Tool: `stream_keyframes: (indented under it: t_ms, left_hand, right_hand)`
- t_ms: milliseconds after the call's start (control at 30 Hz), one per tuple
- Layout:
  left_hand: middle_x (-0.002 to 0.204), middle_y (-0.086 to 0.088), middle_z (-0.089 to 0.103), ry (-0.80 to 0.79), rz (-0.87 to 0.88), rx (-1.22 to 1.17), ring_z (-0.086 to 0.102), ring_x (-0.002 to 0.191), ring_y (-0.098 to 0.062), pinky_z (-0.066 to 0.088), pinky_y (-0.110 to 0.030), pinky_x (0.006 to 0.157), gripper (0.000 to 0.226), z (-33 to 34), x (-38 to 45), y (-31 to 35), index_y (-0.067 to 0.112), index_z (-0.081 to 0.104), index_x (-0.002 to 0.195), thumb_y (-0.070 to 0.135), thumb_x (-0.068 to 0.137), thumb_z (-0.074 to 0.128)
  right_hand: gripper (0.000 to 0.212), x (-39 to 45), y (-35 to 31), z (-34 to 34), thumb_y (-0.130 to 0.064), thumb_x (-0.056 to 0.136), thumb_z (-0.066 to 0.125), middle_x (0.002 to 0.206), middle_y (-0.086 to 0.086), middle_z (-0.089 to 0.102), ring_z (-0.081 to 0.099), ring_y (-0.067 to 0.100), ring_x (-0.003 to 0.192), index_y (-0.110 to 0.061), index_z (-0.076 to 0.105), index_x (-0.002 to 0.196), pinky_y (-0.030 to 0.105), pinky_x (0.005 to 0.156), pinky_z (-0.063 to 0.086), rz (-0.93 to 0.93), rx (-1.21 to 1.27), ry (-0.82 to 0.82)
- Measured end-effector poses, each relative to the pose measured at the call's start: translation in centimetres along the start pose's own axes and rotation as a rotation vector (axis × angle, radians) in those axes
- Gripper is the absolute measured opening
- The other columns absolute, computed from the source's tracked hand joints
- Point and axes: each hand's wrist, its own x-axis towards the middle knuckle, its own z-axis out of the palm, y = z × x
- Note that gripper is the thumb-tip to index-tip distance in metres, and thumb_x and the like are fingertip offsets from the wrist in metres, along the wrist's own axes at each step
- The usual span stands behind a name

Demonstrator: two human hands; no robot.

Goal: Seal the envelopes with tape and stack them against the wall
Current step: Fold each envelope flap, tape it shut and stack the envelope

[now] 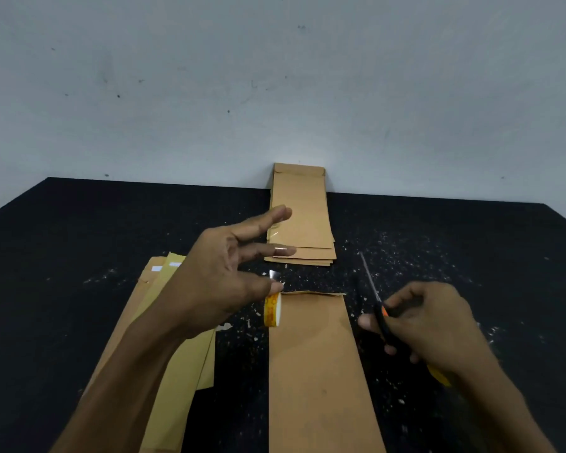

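No legible writing: tape roll shows only blurred orange print.

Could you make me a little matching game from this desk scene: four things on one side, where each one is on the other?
Things:
1. scissors
2. tape roll
3. stack of envelopes
4. single envelope

Places:
A. against the wall
B. flat in the middle, in front of the person
C. gripped by the right hand
D. just below the left hand's thumb

Pairs: 1-C, 2-D, 3-A, 4-B
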Motion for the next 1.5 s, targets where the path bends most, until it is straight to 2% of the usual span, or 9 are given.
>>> stream_keyframes:
  t_ms: [200,433,533,667,833,967,1233,1367,1500]
  left_hand:
    - [0.148,0.023,0.046,-0.009,0.010,-0.038,0.061,0.121,-0.006,0.063,-0.042,0.074,0.088,2.2,0.1,-0.5,0.025,0.044,0.145,-0.023,0.076,0.067]
    - [0.149,0.020,0.045,-0.004,0.014,-0.084,0.061,0.122,-0.009,0.062,-0.046,0.079,0.086,3.7,0.1,-1.1,0.025,0.045,0.145,-0.022,0.077,0.067]
    - [0.151,0.019,0.044,-0.009,0.031,-0.070,0.059,0.123,-0.005,0.062,-0.038,0.077,0.086,4.1,0.3,-1.1,0.026,0.044,0.146,-0.021,0.077,0.067]
    - [0.152,0.019,0.042,-0.021,0.046,-0.070,0.057,0.125,-0.003,0.062,-0.037,0.075,0.087,4.3,0.8,-0.8,0.026,0.043,0.147,-0.020,0.077,0.068]
    - [0.152,0.016,0.043,-0.048,0.015,-0.078,0.058,0.124,-0.004,0.062,-0.041,0.080,0.084,4.9,1.2,-1.0,0.025,0.043,0.147,-0.015,0.079,0.070]
    - [0.150,0.015,0.046,-0.047,-0.029,-0.089,0.059,0.124,-0.005,0.060,-0.040,0.087,0.083,4.9,1.6,-1.7,0.020,0.042,0.148,-0.010,0.078,0.075]
    - [0.145,0.014,0.051,0.289,-0.009,0.055,0.059,0.121,-0.004,0.057,-0.019,0.080,0.072,4.5,4.4,-1.6,0.024,0.055,0.139,0.012,0.074,0.085]
    - [0.149,0.009,0.048,0.322,-0.046,0.386,0.050,0.131,-0.011,0.052,-0.043,0.099,0.045,4.4,5.0,-2.3,0.030,0.069,0.100,0.053,0.065,0.085]
    - [0.155,0.010,0.039,0.194,-0.118,0.622,0.035,0.142,-0.017,0.036,-0.052,0.111,0.031,5.3,5.4,-3.8,0.027,0.071,0.092,0.048,0.071,0.082]
  right_hand:
    - [0.041,2.0,-0.1,1.5,-0.043,0.068,0.089,0.084,0.007,0.064,0.068,0.025,0.072,-0.015,0.064,0.082,0.041,0.064,0.061,0.010,-0.473,0.217]
    - [0.034,1.5,-1.6,1.5,-0.034,0.084,0.077,0.098,0.003,0.050,0.059,0.024,0.092,-0.015,0.052,0.097,0.036,0.077,0.053,-0.034,-0.745,0.115]
    - [0.032,1.7,-1.2,1.0,-0.028,0.080,0.082,0.094,0.001,0.061,0.061,0.011,0.078,-0.021,0.068,0.108,0.024,0.068,0.054,-0.155,-0.600,0.045]
    - [0.015,-0.1,-2.6,0.7,-0.026,0.082,0.080,0.071,-0.002,0.070,0.059,0.001,0.056,-0.021,0.079,0.097,0.012,0.051,0.043,-0.351,0.036,-0.142]
    - [0.024,-0.1,-2.7,2.0,-0.029,0.074,0.076,0.087,0.007,0.077,0.066,0.008,0.072,-0.012,0.082,0.089,0.027,0.063,0.050,-0.238,0.375,-0.422]
    - [0.020,0.8,-2.0,2.6,-0.018,0.067,0.076,0.085,0.018,0.076,0.072,0.022,0.080,-0.002,0.079,0.079,0.036,0.080,0.059,-0.188,0.609,-0.377]
    - [0.015,2.2,-3.3,4.7,-0.012,0.081,0.072,0.086,0.013,0.077,0.074,0.020,0.078,-0.003,0.077,0.092,0.034,0.074,0.063,-0.176,0.877,0.014]
    - [0.006,3.9,-3.6,5.2,-0.008,0.086,0.073,0.079,0.002,0.077,0.075,0.015,0.077,-0.011,0.077,0.088,0.029,0.068,0.062,-0.217,0.755,0.195]
    - [0.004,5.6,-3.1,5.9,-0.010,0.086,0.075,0.080,0.004,0.077,0.075,0.020,0.078,-0.013,0.078,0.086,0.036,0.067,0.062,-0.143,0.695,0.234]
